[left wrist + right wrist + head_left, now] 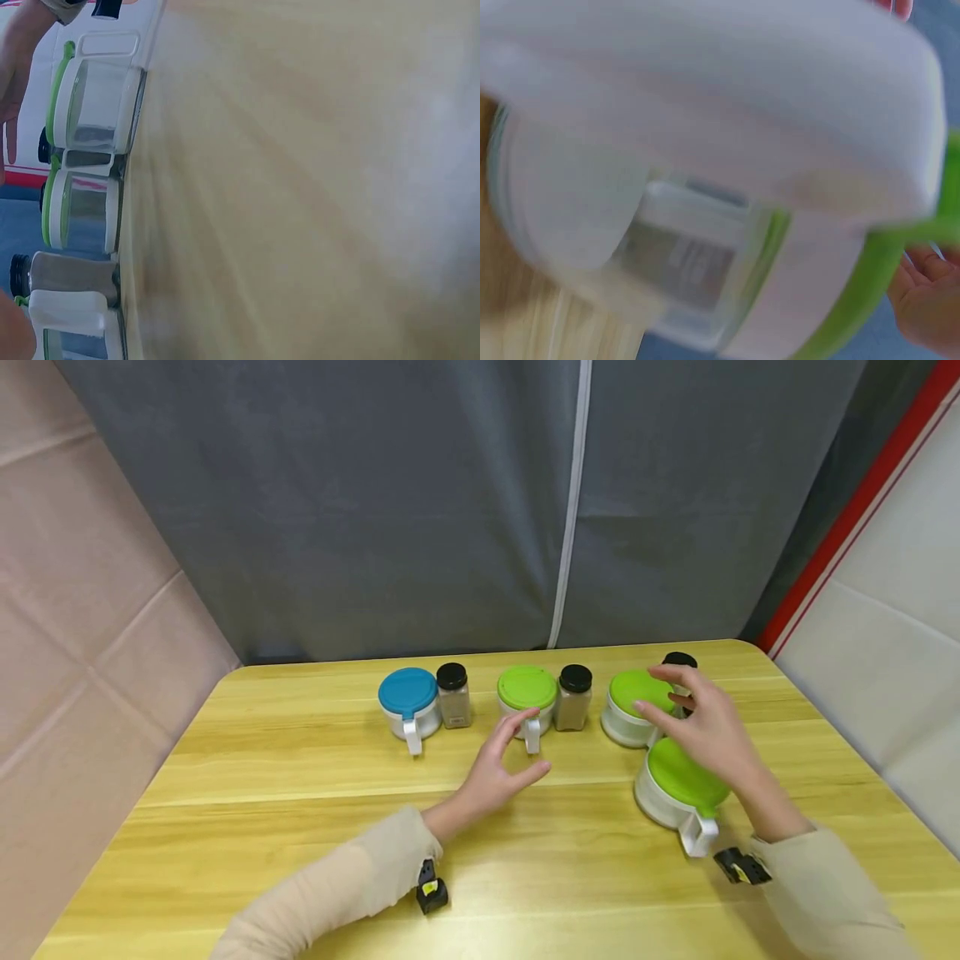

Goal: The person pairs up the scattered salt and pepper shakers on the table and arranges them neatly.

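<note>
My right hand [705,727] is empty, thumb and fingers parted, raised by 2 vessels. The front green-lidded jar [684,772] lies below it, slightly left and nearer me, its white handle [699,837] pointing towards me and slightly right. The rear green-lidded jar [628,689] stands beyond, near my thumb. My left hand [497,777], also free, is farther from these, its fingertips by the middle green-lidded jar [527,687]; contact unclear.
</note>
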`<state>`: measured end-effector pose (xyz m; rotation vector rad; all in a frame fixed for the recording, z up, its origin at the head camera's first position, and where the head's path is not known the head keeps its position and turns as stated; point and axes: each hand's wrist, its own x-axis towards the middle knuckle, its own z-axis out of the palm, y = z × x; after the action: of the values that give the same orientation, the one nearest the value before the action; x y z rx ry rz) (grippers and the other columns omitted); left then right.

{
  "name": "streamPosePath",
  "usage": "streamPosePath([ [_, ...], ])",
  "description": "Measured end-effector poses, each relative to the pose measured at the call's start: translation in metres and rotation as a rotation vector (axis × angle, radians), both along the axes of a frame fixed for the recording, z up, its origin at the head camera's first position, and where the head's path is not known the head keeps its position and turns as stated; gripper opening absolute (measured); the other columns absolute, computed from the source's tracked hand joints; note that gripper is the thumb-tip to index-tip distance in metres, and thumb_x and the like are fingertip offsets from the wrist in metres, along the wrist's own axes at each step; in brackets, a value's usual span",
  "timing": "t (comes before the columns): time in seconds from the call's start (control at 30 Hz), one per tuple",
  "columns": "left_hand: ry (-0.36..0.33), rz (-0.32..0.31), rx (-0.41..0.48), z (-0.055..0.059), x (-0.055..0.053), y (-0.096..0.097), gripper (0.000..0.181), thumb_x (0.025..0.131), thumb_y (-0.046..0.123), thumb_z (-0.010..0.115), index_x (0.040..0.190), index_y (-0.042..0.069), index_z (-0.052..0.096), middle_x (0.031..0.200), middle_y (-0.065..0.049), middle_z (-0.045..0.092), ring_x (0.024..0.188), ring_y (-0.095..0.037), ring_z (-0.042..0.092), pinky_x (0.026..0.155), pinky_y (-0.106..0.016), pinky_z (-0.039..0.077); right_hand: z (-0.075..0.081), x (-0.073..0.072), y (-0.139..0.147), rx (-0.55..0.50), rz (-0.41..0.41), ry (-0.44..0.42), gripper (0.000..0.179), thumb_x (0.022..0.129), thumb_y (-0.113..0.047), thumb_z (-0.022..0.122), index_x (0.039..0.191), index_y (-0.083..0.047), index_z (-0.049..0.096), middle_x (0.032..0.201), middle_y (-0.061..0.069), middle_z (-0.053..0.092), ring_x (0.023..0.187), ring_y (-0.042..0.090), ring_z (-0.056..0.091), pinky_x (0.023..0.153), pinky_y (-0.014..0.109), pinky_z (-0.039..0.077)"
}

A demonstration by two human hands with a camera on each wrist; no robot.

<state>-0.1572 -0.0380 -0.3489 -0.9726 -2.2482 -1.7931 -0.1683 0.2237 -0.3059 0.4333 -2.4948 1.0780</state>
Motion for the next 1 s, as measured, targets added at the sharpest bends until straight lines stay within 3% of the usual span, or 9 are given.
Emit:
streamPosePath([
  [0.3, -0.07, -0.101, -0.018, -0.005, 0.005, 0.005, 0.058, 0.079, -0.001, 0.063, 0.129, -0.006, 0.034, 0.13, -0.017, 0.038, 0.121, -0.027, 0.033, 0.1, -0.04, 0.024, -0.003, 0.001, 0.025, 0.077, 0.033, -0.044, 0.044, 0.078, -0.016, 0.069, 0.115, -0.001, 0.051, 0.116, 0.013, 0.051, 0.106, 0.028, 0.045, 0.082, 0.043, 0.041],
  [0.47, -0.086, -0.151, -0.023, -0.005, 0.007, 0.01, 0.056, 0.079, -0.002, 0.063, 0.128, -0.007, 0.035, 0.13, -0.016, 0.038, 0.121, -0.025, 0.033, 0.099, -0.04, 0.026, -0.006, 0.003, 0.04, 0.087, 0.059, -0.043, 0.044, 0.077, -0.013, 0.069, 0.115, 0.0, 0.052, 0.114, 0.012, 0.052, 0.103, 0.027, 0.046, 0.08, 0.019, 0.043],
  [0.53, -0.09, -0.166, -0.024, -0.006, 0.008, 0.013, 0.056, 0.079, -0.003, 0.062, 0.128, -0.007, 0.035, 0.13, -0.016, 0.038, 0.12, -0.025, 0.034, 0.099, -0.04, 0.026, -0.008, 0.004, 0.045, 0.078, 0.063, -0.051, 0.043, 0.077, -0.013, 0.069, 0.115, -0.001, 0.053, 0.113, 0.013, 0.052, 0.104, 0.021, 0.046, 0.078, 0.01, 0.04],
  [0.7, -0.085, -0.186, -0.043, -0.009, 0.011, 0.018, 0.057, 0.079, -0.002, 0.063, 0.128, -0.007, 0.034, 0.129, -0.016, 0.039, 0.12, -0.025, 0.035, 0.098, -0.039, 0.028, -0.012, 0.006, 0.059, 0.078, 0.023, -0.075, 0.043, 0.076, -0.015, 0.07, 0.114, -0.003, 0.054, 0.113, 0.011, 0.052, 0.105, 0.009, 0.043, 0.082, 0.007, 0.034],
  [0.8, -0.093, -0.189, -0.06, -0.008, 0.014, 0.021, 0.058, 0.079, -0.001, 0.063, 0.128, -0.007, 0.034, 0.13, -0.017, 0.039, 0.119, -0.025, 0.035, 0.098, -0.038, 0.028, -0.015, 0.007, 0.065, 0.09, 0.002, -0.07, 0.044, 0.076, -0.016, 0.071, 0.114, -0.003, 0.054, 0.112, 0.011, 0.052, 0.105, 0.013, 0.042, 0.082, 0.004, 0.031],
  [0.87, -0.098, -0.188, -0.075, -0.008, 0.015, 0.022, 0.059, 0.079, 0.0, 0.064, 0.129, -0.006, 0.034, 0.13, -0.017, 0.038, 0.119, -0.025, 0.035, 0.098, -0.036, 0.028, -0.016, 0.007, 0.068, 0.084, -0.011, -0.071, 0.043, 0.075, -0.016, 0.071, 0.113, -0.003, 0.054, 0.111, 0.011, 0.053, 0.104, 0.005, 0.041, 0.077, 0.0, 0.028],
  [1.0, -0.091, -0.189, -0.095, -0.025, 0.009, 0.028, 0.062, 0.079, 0.005, 0.065, 0.131, -0.001, 0.033, 0.131, -0.014, 0.038, 0.119, -0.021, 0.035, 0.097, -0.035, 0.029, -0.02, 0.006, 0.074, 0.068, -0.018, -0.077, 0.044, 0.076, -0.014, 0.07, 0.114, -0.002, 0.053, 0.112, 0.013, 0.051, 0.101, -0.006, 0.038, 0.076, 0.0, 0.029],
])
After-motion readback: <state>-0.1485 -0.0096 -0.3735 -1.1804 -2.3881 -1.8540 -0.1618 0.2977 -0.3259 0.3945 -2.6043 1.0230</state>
